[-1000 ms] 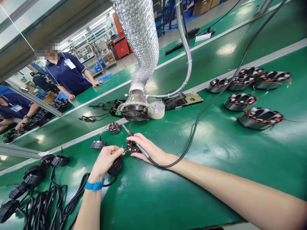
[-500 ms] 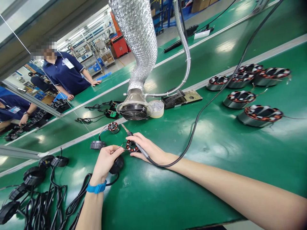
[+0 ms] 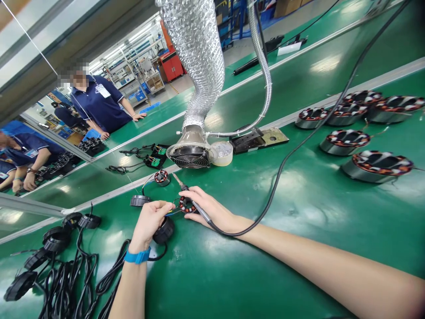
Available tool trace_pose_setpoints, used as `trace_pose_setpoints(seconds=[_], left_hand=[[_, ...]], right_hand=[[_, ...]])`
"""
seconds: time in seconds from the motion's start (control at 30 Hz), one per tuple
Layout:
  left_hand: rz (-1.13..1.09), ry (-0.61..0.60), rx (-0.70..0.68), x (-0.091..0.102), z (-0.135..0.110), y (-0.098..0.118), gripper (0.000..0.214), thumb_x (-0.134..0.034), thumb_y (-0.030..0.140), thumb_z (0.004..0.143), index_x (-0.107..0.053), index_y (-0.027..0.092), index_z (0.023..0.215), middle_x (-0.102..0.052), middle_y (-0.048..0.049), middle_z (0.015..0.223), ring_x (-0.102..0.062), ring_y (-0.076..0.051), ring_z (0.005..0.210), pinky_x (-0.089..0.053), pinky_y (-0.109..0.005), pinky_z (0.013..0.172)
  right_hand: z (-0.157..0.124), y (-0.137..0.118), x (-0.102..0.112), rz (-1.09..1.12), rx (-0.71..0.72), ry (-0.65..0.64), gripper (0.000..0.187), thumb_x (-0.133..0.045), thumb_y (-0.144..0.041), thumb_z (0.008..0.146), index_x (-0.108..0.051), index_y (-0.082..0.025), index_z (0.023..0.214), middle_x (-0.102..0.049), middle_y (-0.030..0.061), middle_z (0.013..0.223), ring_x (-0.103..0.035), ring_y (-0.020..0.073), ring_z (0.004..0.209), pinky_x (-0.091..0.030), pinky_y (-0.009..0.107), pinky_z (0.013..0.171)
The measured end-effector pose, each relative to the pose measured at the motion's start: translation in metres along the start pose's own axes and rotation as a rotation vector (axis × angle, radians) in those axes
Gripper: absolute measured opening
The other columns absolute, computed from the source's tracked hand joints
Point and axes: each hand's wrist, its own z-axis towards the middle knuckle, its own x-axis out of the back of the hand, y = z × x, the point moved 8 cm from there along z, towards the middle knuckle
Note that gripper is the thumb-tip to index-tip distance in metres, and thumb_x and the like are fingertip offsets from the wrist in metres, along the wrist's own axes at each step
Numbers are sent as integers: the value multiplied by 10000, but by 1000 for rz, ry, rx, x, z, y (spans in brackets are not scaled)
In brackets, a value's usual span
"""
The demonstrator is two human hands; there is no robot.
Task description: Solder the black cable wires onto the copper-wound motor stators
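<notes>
Black soldering iron point(image 3: 200, 212) held pen-style, grip closed on it, in R hand point(image 3: 215, 210), tip angled past small copper-wound stator point(image 3: 187, 204). Stator lies on green worktop point(image 3: 252, 266), just beside L hand point(image 3: 149, 223). L fingers point(image 3: 168, 207) by thin wires point(image 3: 170, 212): can't tell if grip's closed. Black ring-shaped part point(image 3: 165, 230) under L palm; 2nd small stator point(image 3: 162, 177) nearby, close to fume extractor point(image 3: 188, 156).

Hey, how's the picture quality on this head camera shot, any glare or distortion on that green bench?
In the head view, pale glare patches lie on the green conveyor belt; wide-angle distortion slants the belt's edges and stretches the right arm toward the corner; the left hand looks reasonably sharp, with no strong motion blur.
</notes>
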Motion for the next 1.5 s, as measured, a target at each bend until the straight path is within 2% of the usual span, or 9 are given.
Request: trace_pose_setpoints(seconds=[0.13, 0.4, 0.57, 0.83, 1.07, 1.2, 1.3, 1.43, 1.5], left_hand=[[-37, -18, -32, 2, -2, 1, 458, -729, 574, 706, -677, 129, 803, -416, 72, 480, -288, -64, 440, -158, -221, 456], [-48, 100, -98, 4, 1, 4, 396, -778, 496, 660, -738, 120, 777, -630, -11, 595, -397, -87, 482, -255, -236, 483], [-63, 133, -142, 4, 3, 5, 345, -783, 457, 659, -764, 133, 776, -750, -88, 816, -631, -194, 744, -447, -280, 692], [-45, 123, -149, 4, 4, 3, 319, -757, 437, 687, -767, 141, 805, -759, -83, 852, -638, -205, 809, -453, -290, 755], [-56, 180, -141, 13, 5, 2, 402, -721, 513, 706, -746, 123, 799, -692, -43, 718, -504, -111, 575, -364, -237, 567], [-107, 333, -112, 38, 5, -6, 540, -663, 633, 713, -732, 109, 819, -567, 14, 569, -382, -69, 462, -303, -210, 487], [-143, 437, -163, 59, 2, -8, 604, -566, 683, 772, -704, 107, 890, -549, 15, 525, -447, -102, 448, -353, -222, 475], [-5, 775, -342, 90, -25, 7, 564, -426, 632, 891, -680, 131, 947, -710, -100, 821, -645, -186, 679, -499, -285, 599], [104, 891, -440, 92, -44, 23, 522, -350, 561, 954, -681, 157, 959, -725, -102, 911, -662, -186, 719, -519, -293, 637]], right_hand=[[0, -1, -1, -18, -3, -11, 637, -720, -194, 835, -402, -233, 1385, -507, 120, 1229, -600, 228, 1045, -529, 373, 898], [0, 0, -3, -47, 0, -17, 651, -728, -210, 834, -390, -248, 1389, -498, 119, 1241, -599, 238, 1060, -533, 382, 900], [0, -1, -4, -51, 13, -16, 641, -719, -206, 840, -395, -238, 1392, -507, 123, 1241, -603, 234, 1060, -532, 373, 901], [1, -1, -4, -101, 2, -22, 663, -740, -212, 826, -390, -239, 1388, -508, 125, 1236, -615, 243, 1045, -544, 390, 892], [-1, -9, -1, -179, 68, 47, 671, -737, -243, 834, -383, -249, 1404, -513, 140, 1280, -591, 265, 1142, -535, 421, 949], [-3, -19, 8, -234, 136, 175, 566, -680, -241, 879, -414, -233, 1379, -544, 138, 1228, -600, 255, 1106, -543, 421, 934], [-5, -25, 15, -262, 168, 260, 495, -619, -189, 910, -423, -216, 1365, -556, 138, 1188, -613, 242, 1056, -561, 397, 890], [-7, -30, 23, -276, 200, 346, 479, -581, -152, 921, -423, -215, 1369, -553, 136, 1176, -614, 234, 1059, -567, 382, 885], [-8, -32, 27, -295, 213, 390, 488, -575, -143, 920, -421, -224, 1376, -550, 135, 1183, -614, 234, 1073, -566, 383, 894]])
